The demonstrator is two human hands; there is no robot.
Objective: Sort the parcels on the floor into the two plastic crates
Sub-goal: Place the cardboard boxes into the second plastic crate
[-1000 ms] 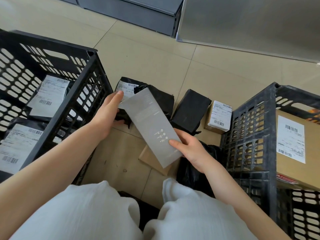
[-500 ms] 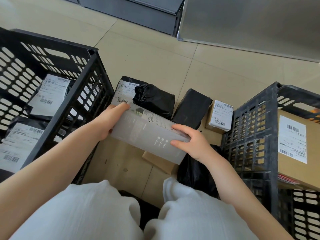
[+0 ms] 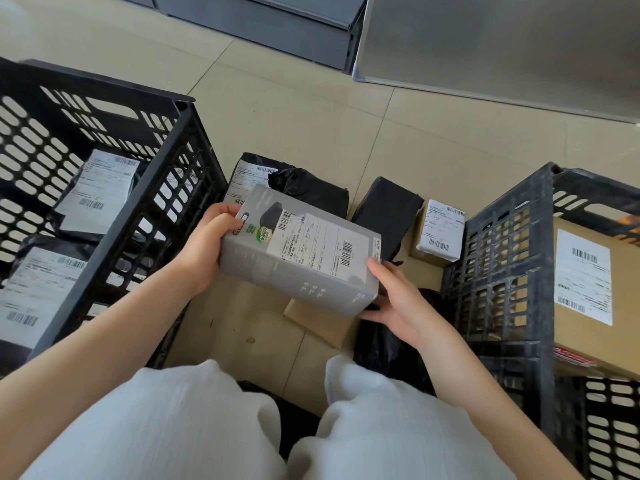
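The box (image 3: 298, 251) is matte grey with a white barcoded label and a small green badge; both crates, the left (image 3: 114, 216) and the right (image 3: 502, 271), are black lattice. Floor parcels are black (image 3: 386, 209), one (image 3: 438, 233) seemingly brown under white paper, on beige tile (image 3: 311, 123)

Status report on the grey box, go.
Left hand and right hand both grip the grey rectangular cardboard box, label up, held between the black plastic crates. Black bagged parcels lie on the floor beyond. Nothing blocking either crate.
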